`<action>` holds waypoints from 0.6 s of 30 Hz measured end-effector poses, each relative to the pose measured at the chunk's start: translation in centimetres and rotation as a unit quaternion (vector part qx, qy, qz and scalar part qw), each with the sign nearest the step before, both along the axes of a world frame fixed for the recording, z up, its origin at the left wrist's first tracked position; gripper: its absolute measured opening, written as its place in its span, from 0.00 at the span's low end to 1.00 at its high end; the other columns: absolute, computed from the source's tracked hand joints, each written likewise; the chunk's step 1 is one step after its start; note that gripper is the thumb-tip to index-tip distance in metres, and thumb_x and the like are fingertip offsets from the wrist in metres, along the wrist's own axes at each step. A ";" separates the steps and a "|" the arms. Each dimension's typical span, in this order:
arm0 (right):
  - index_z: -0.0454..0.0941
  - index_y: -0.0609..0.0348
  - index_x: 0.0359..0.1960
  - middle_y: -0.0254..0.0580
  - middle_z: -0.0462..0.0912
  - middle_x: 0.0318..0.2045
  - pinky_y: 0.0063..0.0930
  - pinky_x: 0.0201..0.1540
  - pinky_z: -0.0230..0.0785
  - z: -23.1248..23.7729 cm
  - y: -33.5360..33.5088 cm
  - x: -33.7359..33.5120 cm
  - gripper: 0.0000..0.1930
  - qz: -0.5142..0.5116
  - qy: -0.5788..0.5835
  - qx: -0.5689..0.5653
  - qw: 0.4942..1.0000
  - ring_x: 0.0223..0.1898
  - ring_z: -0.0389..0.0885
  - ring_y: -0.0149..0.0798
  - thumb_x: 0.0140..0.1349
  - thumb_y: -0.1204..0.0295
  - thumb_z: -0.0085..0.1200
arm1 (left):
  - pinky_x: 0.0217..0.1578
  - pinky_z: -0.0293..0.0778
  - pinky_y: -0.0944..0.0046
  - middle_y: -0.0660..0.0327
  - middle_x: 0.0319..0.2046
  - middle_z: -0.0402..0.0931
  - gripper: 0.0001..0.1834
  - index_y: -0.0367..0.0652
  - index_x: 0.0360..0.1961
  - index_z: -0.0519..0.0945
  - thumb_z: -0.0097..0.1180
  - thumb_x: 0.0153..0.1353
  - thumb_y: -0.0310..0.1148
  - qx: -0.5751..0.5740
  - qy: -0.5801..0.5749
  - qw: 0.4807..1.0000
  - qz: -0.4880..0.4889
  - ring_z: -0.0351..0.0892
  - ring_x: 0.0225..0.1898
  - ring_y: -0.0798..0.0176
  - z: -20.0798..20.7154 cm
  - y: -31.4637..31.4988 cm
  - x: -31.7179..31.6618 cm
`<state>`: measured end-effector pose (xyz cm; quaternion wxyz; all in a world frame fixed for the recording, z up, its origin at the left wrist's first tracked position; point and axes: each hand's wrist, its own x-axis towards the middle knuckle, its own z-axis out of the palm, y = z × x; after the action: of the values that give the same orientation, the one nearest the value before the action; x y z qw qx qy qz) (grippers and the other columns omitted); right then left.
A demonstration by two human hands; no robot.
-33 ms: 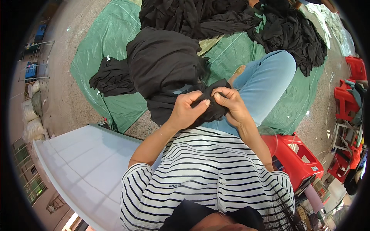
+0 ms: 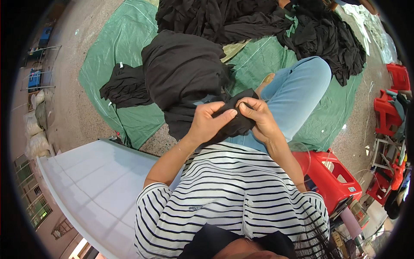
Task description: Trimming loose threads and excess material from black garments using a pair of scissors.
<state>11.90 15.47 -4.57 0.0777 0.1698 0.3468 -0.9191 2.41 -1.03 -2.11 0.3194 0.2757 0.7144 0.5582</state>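
Note:
Both hands meet at my lap over a piece of black cloth (image 2: 236, 126). My left hand (image 2: 208, 122) is closed on it, thumb laid along the top and pointing right. My right hand (image 2: 260, 117) pinches the same cloth just to the right, its thumb bent over the fabric. The fingertips under the cloth are hidden. More black fabric (image 2: 181, 64) lies in a large rounded heap over my left leg, running down to the piece in my hands.
A green tarp (image 2: 105, 54) covers the floor around my jeans-clad leg (image 2: 297, 95). Black clothes pile (image 2: 215, 19) up ahead, with another heap (image 2: 330, 43) at far right. A small black garment (image 2: 127, 86) lies left. A white panel (image 2: 103, 181) stands lower left, a red stool (image 2: 336, 177) lower right.
My left thumb and hand have shifted very slightly on the cloth. My right hand and the heaps look the same.

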 end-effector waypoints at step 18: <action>0.75 0.65 0.48 0.49 0.80 0.43 0.35 0.50 0.74 12.3 6.3 11.1 0.19 -0.422 0.147 0.454 0.770 0.43 0.81 0.43 0.55 0.70 0.59 | 0.35 0.73 0.54 0.50 0.33 0.80 0.25 0.40 0.44 0.77 0.66 0.45 0.39 -0.157 0.095 0.879 -0.441 0.80 0.36 0.48 5.2 -2.5 -1.6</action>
<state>23.03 21.78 7.71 -0.4563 0.1772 0.6247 -0.6083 0.82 -3.58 3.11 0.5027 0.5598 0.6240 0.2111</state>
